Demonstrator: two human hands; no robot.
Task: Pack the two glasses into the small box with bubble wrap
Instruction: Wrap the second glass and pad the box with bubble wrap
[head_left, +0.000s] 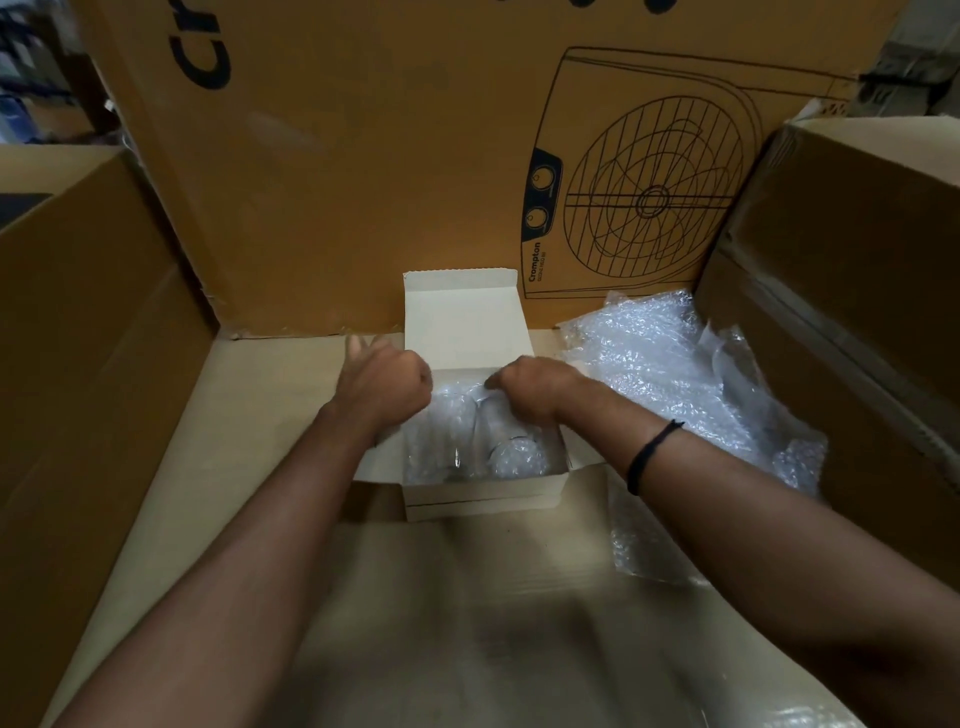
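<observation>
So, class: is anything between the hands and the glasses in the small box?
Only the bubble wrap, which covers the glasses inside the small box. Its lid stands open at the back, and the left hand and right hand are at the open top.

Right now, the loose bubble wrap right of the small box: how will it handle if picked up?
Likely floppy: the loose bubble wrap lies crumpled in soft folds. Probably very light for its bulk, being thin clear film. It may trail, since part seems to reach forward past the small box.
</observation>
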